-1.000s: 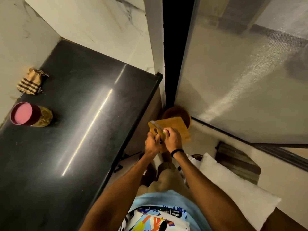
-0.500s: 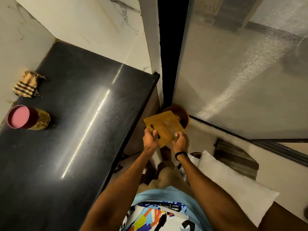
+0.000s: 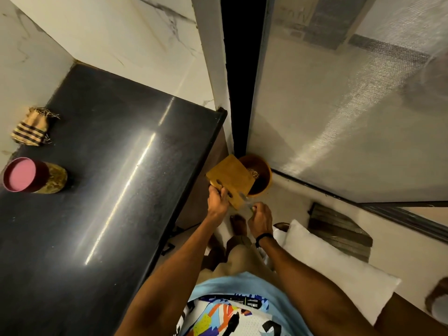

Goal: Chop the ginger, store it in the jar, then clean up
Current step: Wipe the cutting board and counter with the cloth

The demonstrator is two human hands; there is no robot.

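Observation:
A yellow-brown cutting board (image 3: 230, 178) is held tilted over an orange bin (image 3: 263, 174) on the floor, just past the counter's end. My left hand (image 3: 218, 198) grips the board at its handle slot. My right hand (image 3: 260, 215) holds a knife (image 3: 244, 202) whose blade lies against the board's lower edge. Pale scraps show inside the bin. A jar with a pink lid (image 3: 34, 175) stands on the black counter (image 3: 109, 190) at the far left.
A small striped cloth pouch (image 3: 32, 128) lies behind the jar by the wall. A white pillow (image 3: 334, 270) and a dark floor mat (image 3: 339, 229) lie to the right. A mesh screen door (image 3: 351, 105) rises behind the bin.
The board has tipped farther over the bin. My right hand has drawn back toward me, off the board's face to its lower edge, with the knife.

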